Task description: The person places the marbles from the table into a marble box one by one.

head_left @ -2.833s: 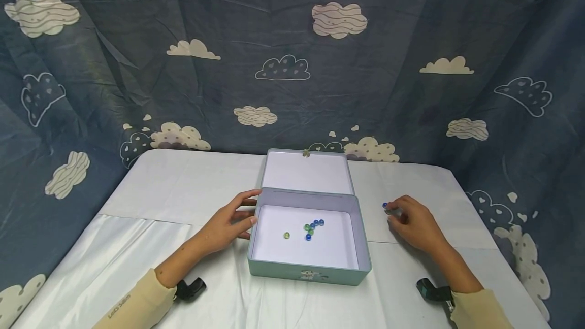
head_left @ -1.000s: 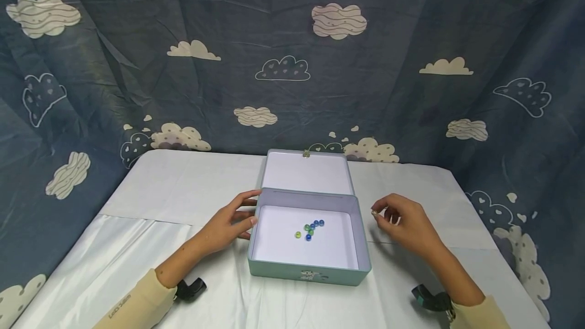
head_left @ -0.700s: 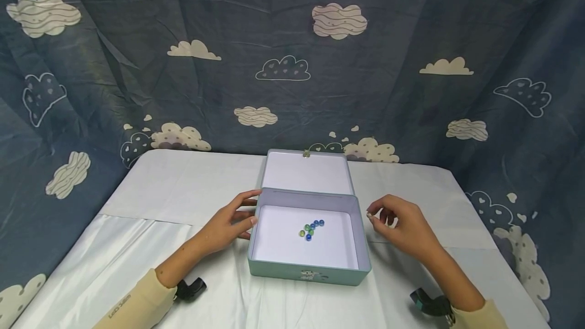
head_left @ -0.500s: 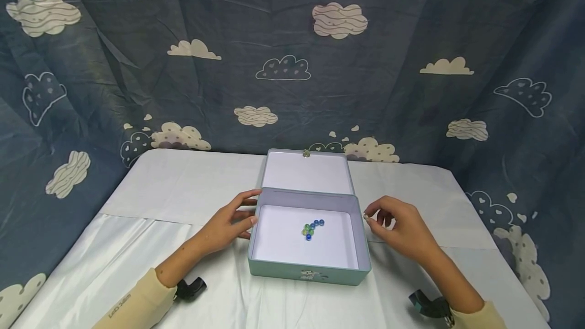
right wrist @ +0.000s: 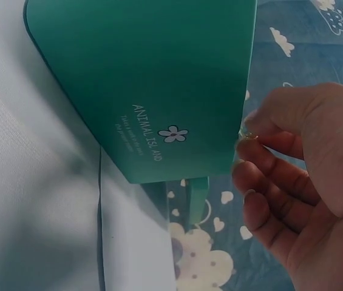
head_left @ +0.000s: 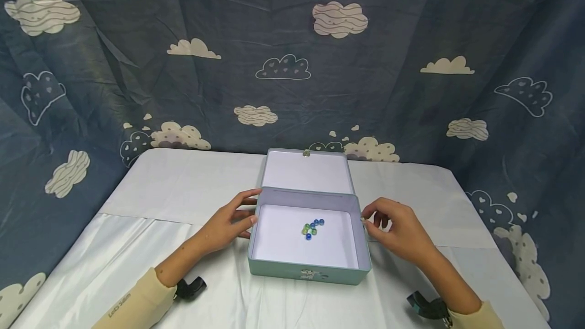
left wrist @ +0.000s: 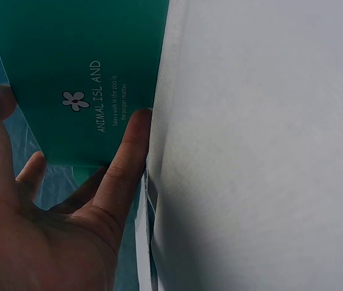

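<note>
A green tin box (head_left: 301,271) stands on the white table, its lid hinged back and lilac-white inside. Several blue and green glass marbles lie clustered on its floor, among them a blue marble (head_left: 308,236) and a green marble (head_left: 314,232). My left hand (head_left: 228,225) rests against the box's left wall, thumb and fingers spread; the left wrist view shows the fingers along the printed green side (left wrist: 92,48). At the right rim, my right hand (head_left: 397,227) pinches a small clear yellowish-green marble (right wrist: 247,136) between thumb and index finger, mostly hidden by the fingertips.
The raised lid (head_left: 308,169) lies back behind the box, with a metal clasp at its far edge. A white cloth (head_left: 192,176) covers the table. A dark blue curtain (head_left: 292,95) with cloud prints hangs behind and at both sides.
My right hand has moved left from the table to the box's right rim, pinching a marble. Inside, a yellow-green marble has rolled right into the cluster. My left hand has stayed put.
</note>
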The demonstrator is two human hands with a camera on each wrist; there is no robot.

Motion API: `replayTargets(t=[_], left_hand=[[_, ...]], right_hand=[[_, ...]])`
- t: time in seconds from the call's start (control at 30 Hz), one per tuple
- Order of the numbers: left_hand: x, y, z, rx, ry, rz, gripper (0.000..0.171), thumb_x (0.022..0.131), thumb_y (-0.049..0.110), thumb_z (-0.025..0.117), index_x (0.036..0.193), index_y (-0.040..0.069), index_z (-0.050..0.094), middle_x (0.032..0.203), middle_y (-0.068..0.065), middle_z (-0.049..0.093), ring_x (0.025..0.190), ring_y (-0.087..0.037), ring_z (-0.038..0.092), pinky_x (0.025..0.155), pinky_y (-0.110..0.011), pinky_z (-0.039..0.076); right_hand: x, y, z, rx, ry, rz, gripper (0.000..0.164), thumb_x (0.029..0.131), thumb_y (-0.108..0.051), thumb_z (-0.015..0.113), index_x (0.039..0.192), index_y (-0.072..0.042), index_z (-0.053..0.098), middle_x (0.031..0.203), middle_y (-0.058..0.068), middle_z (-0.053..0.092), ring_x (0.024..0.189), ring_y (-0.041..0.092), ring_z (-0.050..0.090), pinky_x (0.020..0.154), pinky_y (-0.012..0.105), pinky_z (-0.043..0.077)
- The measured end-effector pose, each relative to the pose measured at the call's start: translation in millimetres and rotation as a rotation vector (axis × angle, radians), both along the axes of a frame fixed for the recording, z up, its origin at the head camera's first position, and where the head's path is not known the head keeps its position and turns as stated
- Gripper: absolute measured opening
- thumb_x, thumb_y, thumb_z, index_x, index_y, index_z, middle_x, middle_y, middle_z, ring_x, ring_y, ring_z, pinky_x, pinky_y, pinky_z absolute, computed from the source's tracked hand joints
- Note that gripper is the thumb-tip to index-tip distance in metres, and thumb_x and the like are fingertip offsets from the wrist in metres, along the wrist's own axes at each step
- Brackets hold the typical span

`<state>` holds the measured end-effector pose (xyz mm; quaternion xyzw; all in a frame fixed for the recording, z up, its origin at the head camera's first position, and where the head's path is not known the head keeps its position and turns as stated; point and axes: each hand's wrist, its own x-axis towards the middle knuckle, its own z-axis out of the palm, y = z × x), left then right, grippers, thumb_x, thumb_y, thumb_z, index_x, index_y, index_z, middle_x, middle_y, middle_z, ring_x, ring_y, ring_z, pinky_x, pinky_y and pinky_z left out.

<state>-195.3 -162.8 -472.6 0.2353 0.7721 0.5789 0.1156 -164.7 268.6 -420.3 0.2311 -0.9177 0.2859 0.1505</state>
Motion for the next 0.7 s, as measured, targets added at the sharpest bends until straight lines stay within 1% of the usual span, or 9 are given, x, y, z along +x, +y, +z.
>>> replayTargets(t=[0.2,0.5,0.7], left_hand=[[0.0,-0.3,-0.6,0.000,-0.001,-0.001,0.065,0.110,0.017,0.062,0.165,0.034,0.033,0.159,-0.021,0.044,0.141,-0.046,0.054,0.079,-0.037,0.066],[0.4,-0.2,0.2,-0.011,0.003,0.000,0.065,0.110,0.017,0.061,0.166,0.033,0.032,0.160,-0.022,0.043,0.141,-0.047,0.053,0.079,-0.036,0.066],[1.0,-0.1,1.6,-0.016,0.006,0.002,0.065,0.109,0.020,0.063,0.166,0.033,0.032,0.160,-0.022,0.044,0.141,-0.047,0.053,0.078,-0.035,0.066]], right_hand=[[0.2,-0.7,0.5,-0.003,-0.001,0.005,0.030,0.083,0.004,0.086,0.101,-0.017,0.075,0.092,-0.011,0.069,0.075,0.014,0.061,0.064,0.025,0.055],[-0.2,-0.4,1.9,0.012,-0.015,-0.009,0.027,0.084,0.001,0.086,0.103,-0.016,0.075,0.094,-0.008,0.070,0.075,0.012,0.061,0.065,0.027,0.057],[-3.3,6.4,0.4,0.002,0.004,-0.015,0.027,0.085,0.003,0.084,0.104,-0.015,0.075,0.094,-0.008,0.070,0.075,0.013,0.061,0.064,0.029,0.058]])
